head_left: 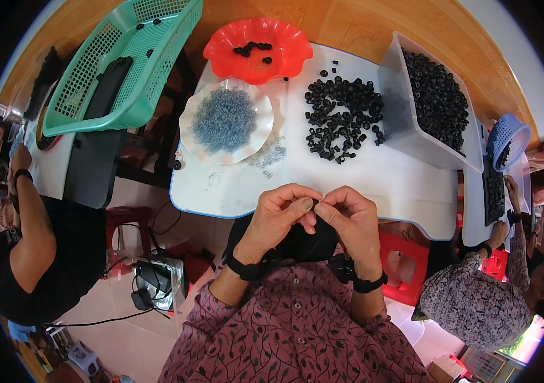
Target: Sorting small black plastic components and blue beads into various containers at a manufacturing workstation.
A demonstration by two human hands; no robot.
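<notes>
My left hand (278, 214) and my right hand (355, 220) meet at the fingertips in front of the table's near edge. Each one pinches thumb against forefinger; whatever lies between them is too small to make out. Just beyond, on the white table (406, 191), a pile of small black ring-like parts (342, 105) is spread to the right of centre. A white scalloped plate (263, 105) to the left holds a heap of tiny clear bluish rings (223, 120). More of these clear pieces (271, 153) lie loose by its rim.
Behind the plate, a red scalloped bowl (294, 54) holds several black parts. A translucent bin (406, 131) full of black parts stands tilted at the right. A green basket (119, 121) is at upper left. People work at both sides; a red stool (406, 268) is at right.
</notes>
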